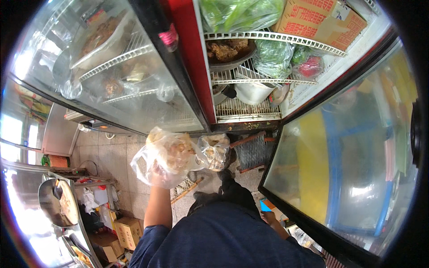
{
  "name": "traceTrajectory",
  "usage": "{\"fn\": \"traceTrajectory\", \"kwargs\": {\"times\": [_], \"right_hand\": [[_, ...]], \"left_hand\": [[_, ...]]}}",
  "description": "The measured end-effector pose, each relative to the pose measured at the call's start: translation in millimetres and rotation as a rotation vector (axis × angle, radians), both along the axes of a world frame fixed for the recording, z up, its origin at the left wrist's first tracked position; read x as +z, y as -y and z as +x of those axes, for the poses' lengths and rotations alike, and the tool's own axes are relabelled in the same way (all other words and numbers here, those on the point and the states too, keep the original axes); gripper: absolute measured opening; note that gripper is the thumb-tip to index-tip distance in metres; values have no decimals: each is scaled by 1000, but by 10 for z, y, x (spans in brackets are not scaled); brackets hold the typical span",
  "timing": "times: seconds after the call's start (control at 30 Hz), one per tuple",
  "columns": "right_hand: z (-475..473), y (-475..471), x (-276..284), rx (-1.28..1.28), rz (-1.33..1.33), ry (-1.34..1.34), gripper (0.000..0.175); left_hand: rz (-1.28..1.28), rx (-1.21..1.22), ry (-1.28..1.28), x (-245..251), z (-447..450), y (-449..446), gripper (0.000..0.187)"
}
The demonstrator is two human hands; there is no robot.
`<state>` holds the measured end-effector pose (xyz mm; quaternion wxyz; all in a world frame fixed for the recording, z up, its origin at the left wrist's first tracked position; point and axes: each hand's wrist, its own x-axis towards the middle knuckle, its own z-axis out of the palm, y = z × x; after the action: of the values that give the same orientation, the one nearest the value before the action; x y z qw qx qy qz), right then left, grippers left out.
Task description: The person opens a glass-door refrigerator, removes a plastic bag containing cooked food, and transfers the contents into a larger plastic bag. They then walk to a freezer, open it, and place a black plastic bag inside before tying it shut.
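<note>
My left hand [159, 172] is raised in front of me, gripping a clear plastic bag [176, 147] of pale yellow-brown food. Thin plastic partly veils the fingers. Beside it is a second clear bag [215, 155] with brownish pieces inside; whether it hangs or rests on something I cannot tell. Low at my right side, my right hand [269, 217] is near a blue and orange item [266, 205], its fingers too small to read. Ahead stands a glass-fronted refrigerator, its right door [311, 160] swung wide and its left door [110, 77] closed.
Wire shelves [274, 36] hold bagged greens [241, 15], a printed carton [321, 21], a bowl of brown food [229, 53] and a white pot [253, 92]. A woven stool [253, 152] stands by my feet. At left are a wok [58, 202] and cardboard boxes [127, 231].
</note>
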<state>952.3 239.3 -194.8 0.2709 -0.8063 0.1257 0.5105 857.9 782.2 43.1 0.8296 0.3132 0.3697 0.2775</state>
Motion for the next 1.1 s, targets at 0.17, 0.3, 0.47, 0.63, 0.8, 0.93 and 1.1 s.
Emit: {"fn": "traceTrajectory", "kwargs": {"times": [0.17,0.3,0.47,0.63,0.8,0.93,1.1], "right_hand": [[200,543,196,335,-205,402,39],[382,768,-86,396,-209,1026,46],[327,168,417,173,231,367,15],[492,-709,641,373,288,248,17],[636,-1845,946,382,364,198,19],[1039,-2664,706,372,266,226,36],[1147,-3775,1185,363,243,229,20]], "left_hand": [[3,66,25,101,-643,-1,48],[0,130,93,190,-1054,19,48],[49,204,177,379,-1321,52,48],[80,365,246,448,-1743,219,47],[184,655,312,633,-2132,419,47],[290,878,353,825,-2405,571,47],[369,1110,345,924,-2651,1007,47]]}}
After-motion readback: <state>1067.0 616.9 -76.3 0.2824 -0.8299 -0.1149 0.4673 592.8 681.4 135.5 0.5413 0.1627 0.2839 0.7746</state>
